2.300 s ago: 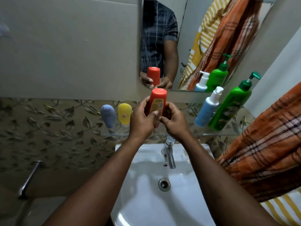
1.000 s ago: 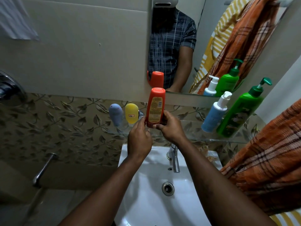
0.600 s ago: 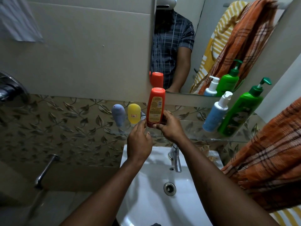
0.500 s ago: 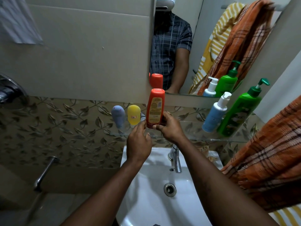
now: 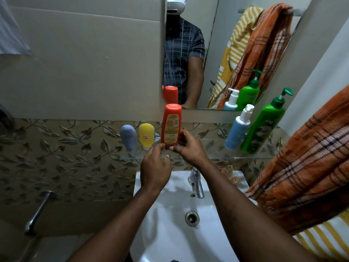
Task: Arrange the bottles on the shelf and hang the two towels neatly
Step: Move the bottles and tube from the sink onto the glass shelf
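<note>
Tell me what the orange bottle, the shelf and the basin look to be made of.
Orange bottle: probably plastic, smooth and opaque with a soft sheen and a printed label.
Shelf: likely glass, since the leaf-patterned tiles show through it.
Basin: seemingly glazed ceramic, white with glossy reflections.

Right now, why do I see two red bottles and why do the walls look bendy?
Head view: the mirror reflects the red bottle, giving a second one above it; the wide-angle lens bows the edges, tilting the green bottle; the light is dim.
</note>
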Motion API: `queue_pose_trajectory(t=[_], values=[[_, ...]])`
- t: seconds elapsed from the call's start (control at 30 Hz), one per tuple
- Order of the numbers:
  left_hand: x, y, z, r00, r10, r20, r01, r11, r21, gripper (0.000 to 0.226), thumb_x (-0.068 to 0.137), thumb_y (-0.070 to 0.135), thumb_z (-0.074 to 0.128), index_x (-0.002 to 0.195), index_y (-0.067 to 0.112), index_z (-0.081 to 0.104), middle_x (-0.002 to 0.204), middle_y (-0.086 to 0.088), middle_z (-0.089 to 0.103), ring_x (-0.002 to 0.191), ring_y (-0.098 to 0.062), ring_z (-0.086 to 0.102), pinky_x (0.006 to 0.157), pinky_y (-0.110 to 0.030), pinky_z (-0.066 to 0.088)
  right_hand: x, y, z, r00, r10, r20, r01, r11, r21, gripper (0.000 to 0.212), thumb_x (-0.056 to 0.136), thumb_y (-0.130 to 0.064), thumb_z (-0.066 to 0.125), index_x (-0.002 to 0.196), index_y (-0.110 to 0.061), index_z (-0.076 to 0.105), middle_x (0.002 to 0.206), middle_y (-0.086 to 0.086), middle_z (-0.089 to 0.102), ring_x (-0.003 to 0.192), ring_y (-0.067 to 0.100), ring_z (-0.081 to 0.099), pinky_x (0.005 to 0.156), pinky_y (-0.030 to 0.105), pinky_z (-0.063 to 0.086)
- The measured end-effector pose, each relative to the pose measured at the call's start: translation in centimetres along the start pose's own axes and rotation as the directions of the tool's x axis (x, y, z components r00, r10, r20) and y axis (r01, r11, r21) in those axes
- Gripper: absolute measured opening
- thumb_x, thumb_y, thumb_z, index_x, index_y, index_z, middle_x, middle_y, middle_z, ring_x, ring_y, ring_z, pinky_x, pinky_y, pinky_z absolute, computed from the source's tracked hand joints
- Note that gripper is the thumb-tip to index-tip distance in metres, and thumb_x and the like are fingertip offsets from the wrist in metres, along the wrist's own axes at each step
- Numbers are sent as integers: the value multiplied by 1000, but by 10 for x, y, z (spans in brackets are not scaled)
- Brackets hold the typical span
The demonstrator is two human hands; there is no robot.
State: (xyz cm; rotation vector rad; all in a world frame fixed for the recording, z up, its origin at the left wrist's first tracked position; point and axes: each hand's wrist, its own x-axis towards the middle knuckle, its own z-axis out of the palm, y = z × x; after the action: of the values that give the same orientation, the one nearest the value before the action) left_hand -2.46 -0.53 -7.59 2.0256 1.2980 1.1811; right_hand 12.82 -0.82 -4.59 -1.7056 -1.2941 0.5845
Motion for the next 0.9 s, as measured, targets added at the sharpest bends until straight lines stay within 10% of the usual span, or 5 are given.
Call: queue_pose_trajectory(t=[0.9], values=[[4,22,8,982,172,83,-168,984,-52,33,91,11,70,123,16,67,116,0,72,103,-21,68,83,-37,58,-30,16,-15,987,64,-150,-48,993,109,51,84,-2,83,129,-14,62,117,-3,74,113,7,70,104,35,57]])
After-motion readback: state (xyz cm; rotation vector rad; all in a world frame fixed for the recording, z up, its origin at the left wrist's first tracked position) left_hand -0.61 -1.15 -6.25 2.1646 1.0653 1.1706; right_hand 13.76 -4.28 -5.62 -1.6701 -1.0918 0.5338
